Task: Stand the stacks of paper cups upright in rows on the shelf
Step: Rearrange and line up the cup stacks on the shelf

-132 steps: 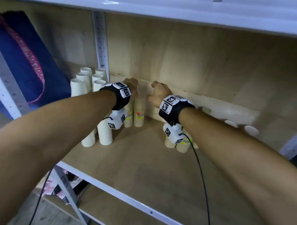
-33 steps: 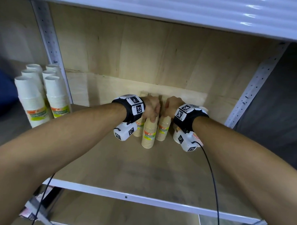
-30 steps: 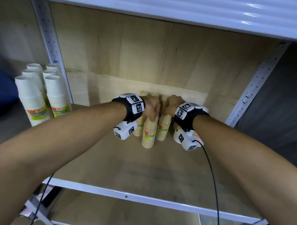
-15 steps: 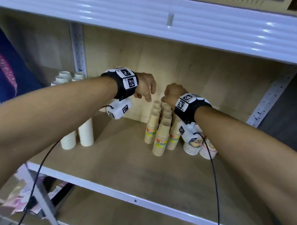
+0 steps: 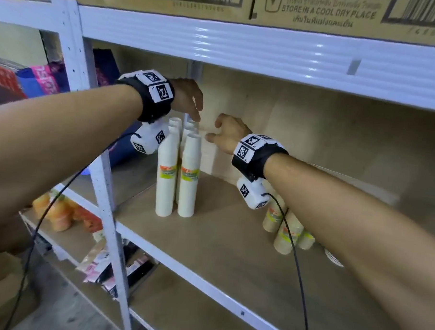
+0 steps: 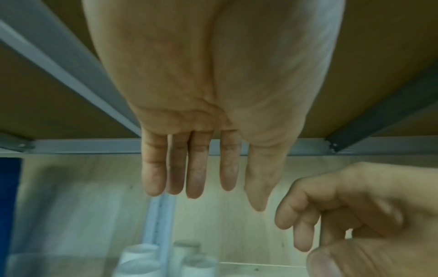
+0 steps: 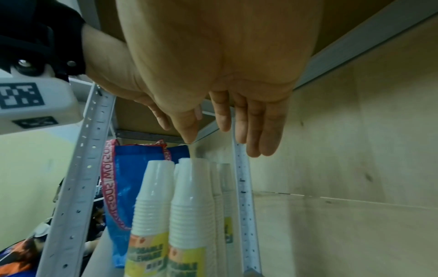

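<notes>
Several tall white cup stacks (image 5: 190, 173) stand upright in rows at the shelf's left end, beside the upright post. My left hand (image 5: 196, 116) hovers just above their tops, fingers straight and holding nothing; the left wrist view shows the same hand (image 6: 225, 200) over the blurred white stack tops (image 6: 142, 258). My right hand (image 5: 213, 132) sits just right of the stack tops, fingers relaxed, empty. Seen from the right wrist, this hand (image 7: 222, 146) hangs above the white stacks (image 7: 189, 206). Several brown cup stacks (image 5: 283, 232) stand upright under my right forearm.
The wooden shelf board (image 5: 221, 235) has bare room between the white and brown stacks. A white perforated post (image 5: 103, 184) stands left of the white stacks, with a blue bag (image 7: 132, 187) behind it. Cardboard boxes (image 5: 318, 9) sit on the shelf above.
Both hands have let go of the brown stacks, risen and swung left to the white stacks. The head view has turned left with them.
</notes>
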A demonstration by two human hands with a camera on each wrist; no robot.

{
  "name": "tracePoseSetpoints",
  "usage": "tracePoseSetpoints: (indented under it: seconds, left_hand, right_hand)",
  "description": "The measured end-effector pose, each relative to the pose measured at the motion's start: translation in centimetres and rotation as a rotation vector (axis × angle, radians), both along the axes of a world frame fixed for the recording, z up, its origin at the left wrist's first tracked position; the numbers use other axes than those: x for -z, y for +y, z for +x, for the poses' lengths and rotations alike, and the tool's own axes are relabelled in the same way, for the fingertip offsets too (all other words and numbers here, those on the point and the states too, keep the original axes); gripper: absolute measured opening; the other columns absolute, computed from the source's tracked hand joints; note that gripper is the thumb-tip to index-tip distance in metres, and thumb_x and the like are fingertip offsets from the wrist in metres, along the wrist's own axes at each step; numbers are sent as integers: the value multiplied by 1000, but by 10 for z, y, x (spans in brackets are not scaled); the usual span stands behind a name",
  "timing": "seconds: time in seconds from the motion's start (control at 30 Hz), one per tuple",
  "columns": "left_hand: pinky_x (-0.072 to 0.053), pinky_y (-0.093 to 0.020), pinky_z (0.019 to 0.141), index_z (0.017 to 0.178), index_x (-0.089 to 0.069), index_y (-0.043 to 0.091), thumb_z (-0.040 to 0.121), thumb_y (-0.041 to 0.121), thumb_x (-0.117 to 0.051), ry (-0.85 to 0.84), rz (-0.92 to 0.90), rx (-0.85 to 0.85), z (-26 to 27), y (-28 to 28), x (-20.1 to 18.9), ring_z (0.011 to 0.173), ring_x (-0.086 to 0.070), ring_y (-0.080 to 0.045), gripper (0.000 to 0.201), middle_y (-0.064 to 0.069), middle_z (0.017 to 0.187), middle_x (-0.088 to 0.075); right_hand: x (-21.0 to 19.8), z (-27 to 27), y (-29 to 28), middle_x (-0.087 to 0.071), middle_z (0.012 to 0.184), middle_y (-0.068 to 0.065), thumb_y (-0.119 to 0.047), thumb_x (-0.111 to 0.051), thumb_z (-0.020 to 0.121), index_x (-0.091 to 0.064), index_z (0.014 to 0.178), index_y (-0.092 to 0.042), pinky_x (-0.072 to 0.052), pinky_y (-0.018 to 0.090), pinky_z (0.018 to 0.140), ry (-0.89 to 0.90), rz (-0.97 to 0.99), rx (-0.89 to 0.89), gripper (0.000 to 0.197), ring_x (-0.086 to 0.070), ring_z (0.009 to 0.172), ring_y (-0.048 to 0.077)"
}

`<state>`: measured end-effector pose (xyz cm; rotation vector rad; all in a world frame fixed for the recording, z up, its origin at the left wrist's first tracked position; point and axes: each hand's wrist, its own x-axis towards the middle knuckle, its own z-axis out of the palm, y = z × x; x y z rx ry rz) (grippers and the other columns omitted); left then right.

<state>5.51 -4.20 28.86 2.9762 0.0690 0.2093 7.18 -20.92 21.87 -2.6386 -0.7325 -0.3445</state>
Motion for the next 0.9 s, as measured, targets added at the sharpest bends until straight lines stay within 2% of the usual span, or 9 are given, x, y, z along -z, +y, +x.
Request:
tracePoseSetpoints:
  seconds: [0.03, 0.17, 0.27, 0.4, 0.5, 0.57, 0.6, 0.73, 0.9]
  left_hand:
    - [-47, -33, 95, 114, -67, 21, 81, 32, -77, 3, -19, -16, -2, 11, 3, 113, -55, -23, 36, 0, 117, -56]
    - [-48, -30, 77, 120, -61, 21, 85, 34, -73, -11, -57, -56, -15, 41, 16, 94, -56, -20, 40, 1, 106, -55]
    - [-60, -40, 78, 121, -58, 24, 83, 36, -74, 48, -162, -92, -19, 55, 33, 92, -63, -25, 42, -4, 107, -61]
    - [-60, -42, 76, 122, -57, 23, 84, 35, -74, 72, -253, -97, -23, 58, 50, 87, -67, -29, 43, -2, 100, -58]
    - [-61, -37, 63, 121, -55, 24, 85, 35, -73, 92, -267, -81, -24, 53, 59, 80, -69, -26, 41, 0, 95, -58]
    - [-53, -26, 49, 118, -55, 23, 85, 31, -73, 114, -279, -68, -23, 49, 64, 75, -65, -22, 39, -3, 96, -59]
    - [-50, -23, 46, 118, -56, 22, 85, 29, -74, 120, -281, -64, -22, 47, 66, 74, -64, -21, 38, -5, 98, -59]
    - [-56, -29, 54, 122, -58, 17, 86, 24, -73, 129, -256, -58, -19, 46, 70, 78, -67, -27, 40, -8, 106, -60]
    - [-51, -24, 50, 117, -60, 18, 85, 24, -75, 156, -232, -53, -18, 48, 65, 71, -69, -22, 36, -6, 105, -61]
  right_hand:
    - [2, -1, 9, -60, 117, 6, -47, -62, 86, -55, 117, -14, -52, 36, 82, 2, 3, -18, 46, -60, 98, 28]
    - [11, 1, 33, -58, 126, 9, -44, -61, 88, -50, 129, -15, -47, 31, 77, 13, 12, -63, 51, -60, 106, 29]
    - [20, 3, 44, -59, 123, 10, -40, -60, 88, -51, 127, -15, -42, 29, 69, 30, 27, -52, 48, -61, 101, 30]
    - [26, 5, 51, -64, 116, 7, -39, -63, 84, -54, 125, -17, -41, 28, 67, 62, 54, -39, 47, -62, 96, 29]
    - [29, 8, 52, -66, 120, 3, -35, -66, 83, -55, 130, -21, -44, 24, 72, 101, 100, -68, 50, -64, 104, 27]
    - [30, 9, 54, -66, 121, 3, -34, -68, 82, -56, 130, -21, -45, 23, 74, 114, 114, -77, 51, -63, 105, 26]
    - [30, 9, 55, -65, 121, 4, -34, -70, 81, -57, 128, -19, -45, 24, 74, 119, 116, -73, 51, -63, 105, 26]
    - [30, 10, 57, -63, 120, 6, -33, -73, 80, -59, 122, -14, -43, 25, 73, 130, 107, -69, 48, -61, 104, 26]
    - [28, 11, 56, -62, 114, 4, -34, -75, 77, -59, 117, -10, -49, 29, 76, 164, 103, -65, 49, -60, 101, 25]
